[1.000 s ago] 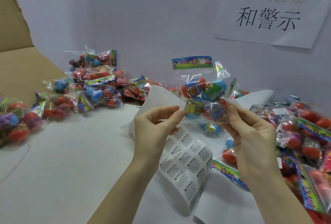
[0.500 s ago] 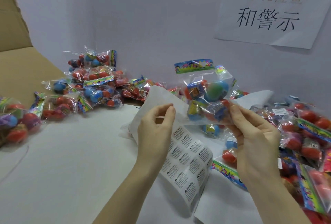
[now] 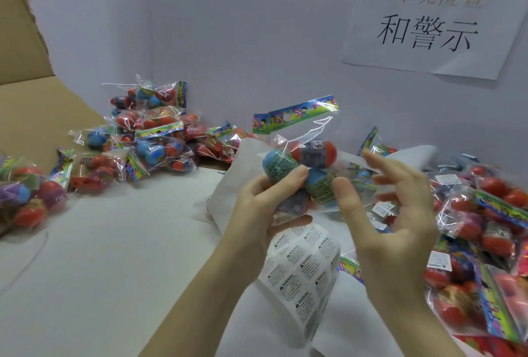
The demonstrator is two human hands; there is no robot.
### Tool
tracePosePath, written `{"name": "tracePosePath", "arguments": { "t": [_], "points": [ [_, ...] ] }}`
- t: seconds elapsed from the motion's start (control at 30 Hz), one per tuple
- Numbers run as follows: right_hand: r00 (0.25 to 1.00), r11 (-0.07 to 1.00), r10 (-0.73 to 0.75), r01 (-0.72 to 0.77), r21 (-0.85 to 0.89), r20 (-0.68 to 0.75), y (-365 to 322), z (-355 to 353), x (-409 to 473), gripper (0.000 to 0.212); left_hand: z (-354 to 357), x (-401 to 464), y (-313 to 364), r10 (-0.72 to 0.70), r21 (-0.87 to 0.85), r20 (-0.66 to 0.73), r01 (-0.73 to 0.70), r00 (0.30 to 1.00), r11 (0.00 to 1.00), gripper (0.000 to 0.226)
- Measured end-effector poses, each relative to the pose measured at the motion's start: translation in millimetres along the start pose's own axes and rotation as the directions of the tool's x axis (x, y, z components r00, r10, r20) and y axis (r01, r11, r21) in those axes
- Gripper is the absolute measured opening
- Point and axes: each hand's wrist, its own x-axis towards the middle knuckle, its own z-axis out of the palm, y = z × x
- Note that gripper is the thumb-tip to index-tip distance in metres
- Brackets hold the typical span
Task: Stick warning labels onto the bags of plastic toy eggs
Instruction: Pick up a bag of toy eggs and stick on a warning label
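Label sheet (image 3: 300, 276): nearest, curling down below the two hands, printed with rows of WARNING stickers; its blank upper part rises behind the left hand.
Left hand (image 3: 257, 213): fingers curled round the lower half of the bag, thumb pressed against a blue egg; it also seems to hold the sheet, though the grip on that is hidden.
Right hand (image 3: 394, 213): wide, fingers spread and blurred, holding nothing; the thumb tip lies just beside the bag's lower right corner, and I cannot tell if it touches.
Bag (image 3: 300, 162): held upright above the surface between the hands, clear plastic with a colourful header card at the top; blue and red eggs show inside.
Surface (image 3: 100, 271): white, carrying everything.
Right pile (image 3: 485, 228): bags of mostly red eggs heaped just beside the right hand; some show small white stickers.
Left pile (image 3: 148, 133): more bags heaped against the far wall, well apart from the hands.
Near-left bags (image 3: 25, 196): a few at the left edge.
Cardboard (image 3: 23, 71): brown flap at far left.
Sign (image 3: 428, 19): white paper with Chinese characters on the wall.
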Motion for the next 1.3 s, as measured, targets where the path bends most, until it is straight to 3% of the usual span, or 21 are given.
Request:
{"name": "tracePosePath", "arguments": {
  "t": [0.07, 0.13, 0.2, 0.3, 0.37, 0.43, 0.5, 0.57, 0.63, 0.77, 0.9, 1.0, 1.07, 1.17, 1.3],
  "points": [
    [0.951, 0.944, 0.265, -0.29, 0.158, 0.159, 1, -2, 6, 0.038, -1, 0, 0, 0.009, 0.031, 0.003, -0.009, 1.0, 0.999, 0.036],
    [0.861, 0.82, 0.372, -0.48, 0.312, 0.347, 5, -2, 8, 0.03, -1, 0, -2, 0.035, 0.104, 0.015, -0.037, 0.999, 0.994, 0.03],
    [0.819, 0.749, 0.409, -0.553, 0.364, 0.402, 9, -2, 9, 0.022, -1, 1, -5, 0.052, 0.17, 0.005, -0.052, 0.999, 0.984, 0.028],
    [0.79, 0.701, 0.465, -0.604, 0.379, 0.399, 16, 0, 9, 0.027, -3, 3, -3, 0.143, 0.184, -0.078, -0.127, 0.987, 0.975, 0.022],
    [0.768, 0.731, 0.519, -0.627, 0.271, 0.376, 23, 1, 9, 0.033, -6, 5, 2, 0.258, 0.114, -0.19, -0.24, 0.947, 0.964, 0.019],
    [0.733, 0.808, 0.543, -0.588, -0.019, 0.41, 28, 4, 5, 0.036, -12, 7, 8, 0.318, -0.017, -0.346, -0.345, 0.883, 0.939, 0.016],
    [0.641, 0.824, 0.562, -0.489, -0.287, 0.522, 34, 8, -2, 0.053, -20, 9, 12, 0.309, -0.117, -0.5, -0.417, 0.809, 0.902, 0.017],
    [0.54, 0.783, 0.61, -0.521, -0.339, 0.579, 36, 11, -7, 0.052, -27, 11, 15, 0.251, -0.144, -0.605, -0.413, 0.756, 0.899, 0.013],
    [0.504, 0.733, 0.632, -0.636, -0.242, 0.588, 36, 11, -7, 0.035, -30, 11, 18, 0.185, -0.169, -0.62, -0.36, 0.763, 0.918, 0.007],
    [0.583, 0.649, 0.628, -0.758, 0.067, 0.514, 36, 3, 2, 0.013, -27, 6, 22, 0.142, -0.25, -0.489, -0.294, 0.861, 0.923, 0.011],
    [0.656, 0.635, 0.635, -0.744, 0.207, 0.408, 35, 0, 7, 0.019, -31, 5, 20, 0.184, -0.232, -0.227, -0.237, 0.956, 0.943, 0.013],
    [0.69, 0.627, 0.604, -0.721, 0.295, 0.399, 32, 0, 9, 0.029, -31, 2, 19, 0.193, -0.222, 0.01, -0.186, 0.981, 0.957, 0.009],
    [0.73, 0.647, 0.547, -0.679, 0.347, 0.41, 29, -2, 9, 0.027, -30, 2, 17, 0.155, -0.19, 0.011, -0.15, 0.988, 0.97, 0.001],
    [0.784, 0.689, 0.445, -0.608, 0.393, 0.433, 24, -5, 12, 0.014, -28, 5, 15, 0.091, -0.129, -0.088, -0.102, 0.992, 0.986, 0.011],
    [0.799, 0.736, 0.374, -0.564, 0.374, 0.471, 20, -7, 14, 0.022, -26, 8, 13, 0.016, -0.154, -0.206, -0.049, 0.978, 0.987, 0.019]
  ]
}}
